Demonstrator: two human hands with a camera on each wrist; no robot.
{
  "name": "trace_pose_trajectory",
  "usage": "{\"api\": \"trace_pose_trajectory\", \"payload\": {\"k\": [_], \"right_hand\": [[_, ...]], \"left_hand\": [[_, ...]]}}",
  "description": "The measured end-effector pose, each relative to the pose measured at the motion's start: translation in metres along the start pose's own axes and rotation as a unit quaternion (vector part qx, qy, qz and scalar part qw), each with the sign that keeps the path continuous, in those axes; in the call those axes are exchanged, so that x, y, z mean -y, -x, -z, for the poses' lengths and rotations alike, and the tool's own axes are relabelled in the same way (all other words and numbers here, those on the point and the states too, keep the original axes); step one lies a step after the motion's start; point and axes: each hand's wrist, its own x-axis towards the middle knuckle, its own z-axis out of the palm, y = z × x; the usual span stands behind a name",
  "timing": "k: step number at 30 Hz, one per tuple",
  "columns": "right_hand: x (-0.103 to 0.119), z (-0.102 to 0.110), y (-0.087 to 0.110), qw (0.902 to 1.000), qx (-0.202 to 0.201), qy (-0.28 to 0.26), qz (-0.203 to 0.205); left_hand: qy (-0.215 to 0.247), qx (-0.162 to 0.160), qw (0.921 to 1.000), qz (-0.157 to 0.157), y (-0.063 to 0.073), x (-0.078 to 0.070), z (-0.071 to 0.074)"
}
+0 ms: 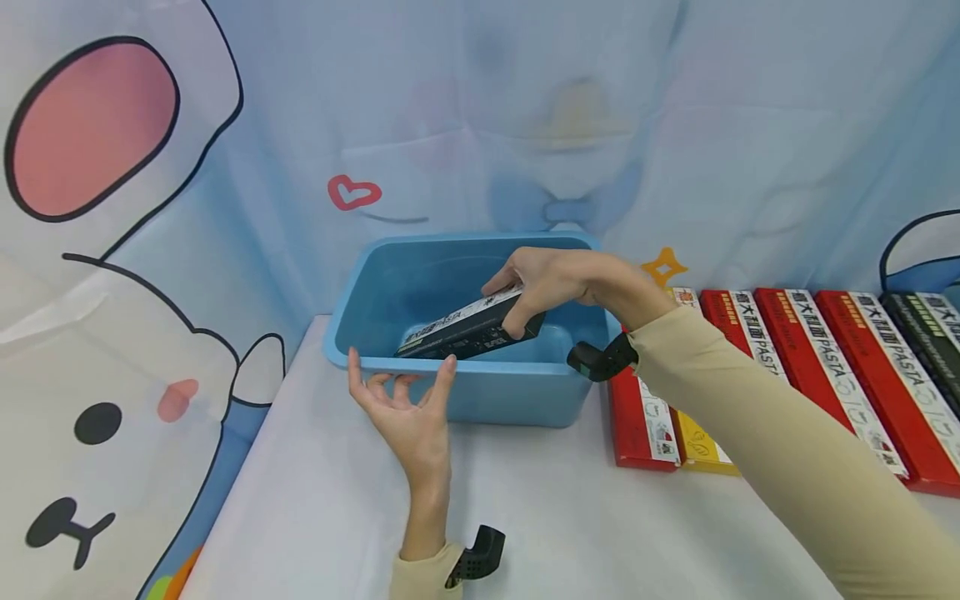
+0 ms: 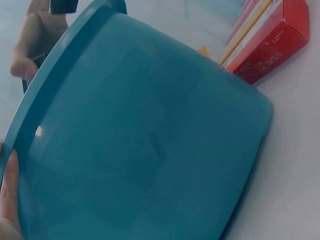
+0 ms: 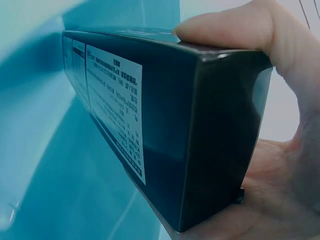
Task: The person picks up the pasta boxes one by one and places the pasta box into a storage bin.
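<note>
A black pasta box [image 1: 480, 327] slants down into the blue plastic bin [image 1: 480, 387], its far end low inside. My right hand [image 1: 551, 279] holds the box's raised end, thumb on one side and fingers on the other. Up close in the right wrist view, the box [image 3: 150, 115] shows a white printed label along one face. At the bin's near rim, my left hand [image 1: 408, 417] grips the edge toward the left. In the left wrist view, a finger [image 2: 10, 185] lies against the outer wall [image 2: 140, 125] just under the rim.
Right of the bin, several pasta boxes lie side by side on the white table [image 1: 525, 517]: red ones [image 1: 862, 375], a yellow one [image 1: 705, 442] and a black one [image 1: 930, 333]. A printed curtain [image 1: 450, 108] hangs behind the bin and along the left.
</note>
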Motion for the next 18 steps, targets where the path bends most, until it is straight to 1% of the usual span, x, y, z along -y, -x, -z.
{"api": "trace_pose_trajectory", "payload": {"k": [8, 15, 18], "right_hand": [[-0.004, -0.003, -0.01, 0.9998, 0.017, 0.002, -0.006], [-0.005, -0.002, -0.017, 0.9995, 0.027, 0.019, -0.004], [-0.007, -0.001, -0.019, 0.999, 0.035, 0.027, 0.001]], "left_hand": [[-0.004, 0.008, 1.0, -0.004, 0.002, -0.002, 0.001], [-0.014, 0.001, 0.9998, -0.012, 0.0, -0.003, 0.004], [-0.01, 0.001, 0.9999, -0.014, 0.0, -0.003, 0.006]]}}
